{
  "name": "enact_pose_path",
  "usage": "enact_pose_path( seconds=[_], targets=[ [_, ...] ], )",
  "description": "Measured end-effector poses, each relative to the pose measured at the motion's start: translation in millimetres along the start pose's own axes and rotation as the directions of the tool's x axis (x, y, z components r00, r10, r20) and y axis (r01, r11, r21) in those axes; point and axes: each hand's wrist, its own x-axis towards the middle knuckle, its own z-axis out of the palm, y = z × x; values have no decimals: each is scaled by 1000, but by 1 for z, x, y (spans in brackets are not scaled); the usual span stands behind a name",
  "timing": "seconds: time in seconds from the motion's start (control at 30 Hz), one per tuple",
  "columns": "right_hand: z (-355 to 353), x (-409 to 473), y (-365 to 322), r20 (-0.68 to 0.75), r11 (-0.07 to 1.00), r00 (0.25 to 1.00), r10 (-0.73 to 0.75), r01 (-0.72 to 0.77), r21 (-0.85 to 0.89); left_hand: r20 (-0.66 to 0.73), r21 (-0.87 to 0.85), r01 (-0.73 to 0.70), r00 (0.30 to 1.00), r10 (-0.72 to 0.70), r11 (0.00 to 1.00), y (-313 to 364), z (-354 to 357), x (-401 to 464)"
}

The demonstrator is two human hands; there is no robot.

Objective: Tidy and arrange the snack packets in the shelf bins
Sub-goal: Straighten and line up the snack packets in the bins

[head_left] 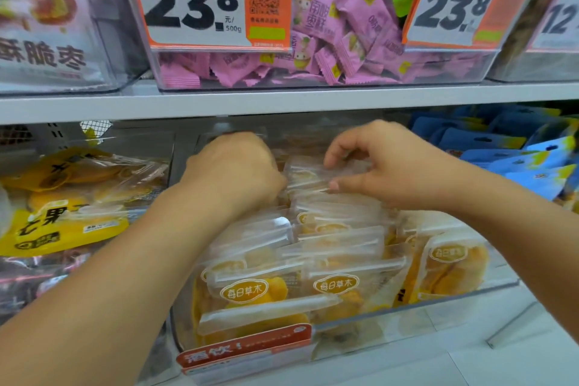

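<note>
A clear plastic bin (445,301) on the lower shelf holds several see-through packets of orange dried fruit (247,288), standing in rows. Both my hands reach into the back of this bin. My left hand (235,166) is curled with its knuckles up, fingers hidden behind the packets at the rear. My right hand (382,166) pinches the top edge of a rear packet (305,171) between thumb and fingers.
Left of the bin lie yellow fruit bags (62,222). Blue packets (517,147) fill the bin on the right. The upper shelf (282,100) carries a bin of pink wrapped sweets (329,28) with price tags (188,0) reading 23.8, close above my hands.
</note>
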Motion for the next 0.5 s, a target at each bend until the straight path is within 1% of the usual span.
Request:
enact_pose_path(
  seconds=[0.07, 0.13, 0.2, 0.23, 0.27, 0.33, 0.4, 0.5],
  targets=[
    [-10, -6, 0, 0, 997, 1000, 17, -17, -75, -42, -28, -43, 998, 41, 999, 5, 1, 2],
    [-15, -10, 8, 16, 979, 993, 114, -110, -171, -76, -73, -95, 993, 90, 993, 7, 3, 2],
    [-16, -13, 15, 7, 959, 979, 203, -198, -203, -101, -106, -165, 983, 154, 981, 8, 4, 1],
    [-17, -14, 17, -3, 959, 979, 203, -200, -200, -113, -115, -204, 975, 192, 972, 8, 5, 0],
    [-18, -14, 17, -16, 968, 985, 173, -173, -180, -123, -121, -234, 968, 220, 965, 9, 6, -1],
    [-13, -15, 11, -68, 994, 997, 43, -50, -96, -141, -138, -261, 960, 242, 956, 10, 8, -3],
    [0, -13, 0, -146, 999, 988, -49, 49, 1, -137, -178, -270, 959, 248, 946, 9, 9, -3],
    [18, -6, -11, -237, 978, 969, -67, 111, 175, -103, -223, -242, 969, 224, 944, 4, 6, -3]
  ],
)
